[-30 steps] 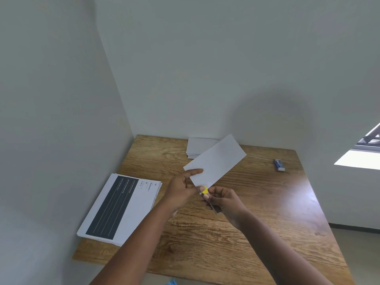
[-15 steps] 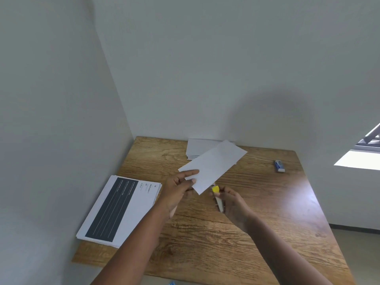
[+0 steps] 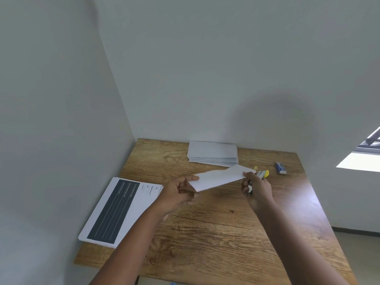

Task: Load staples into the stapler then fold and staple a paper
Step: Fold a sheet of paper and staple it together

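Between both hands' fingers (image 3: 247, 174) — folded paper (image 3: 218, 178)

The left hand (image 3: 181, 191) pinches a folded paper (image 3: 220, 177) while the right hand (image 3: 257, 188) grips a stapler (image 3: 260, 175) at its far end.

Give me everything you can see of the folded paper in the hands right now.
The folded paper is a plain white, unprinted strip, long and narrow, held above the wooden table, slanting up toward its right end. The left hand pinches its near left corner; the right hand meets the far right end, holding a yellow-tipped stapler there. Whether the stapler grips the paper is unclear.
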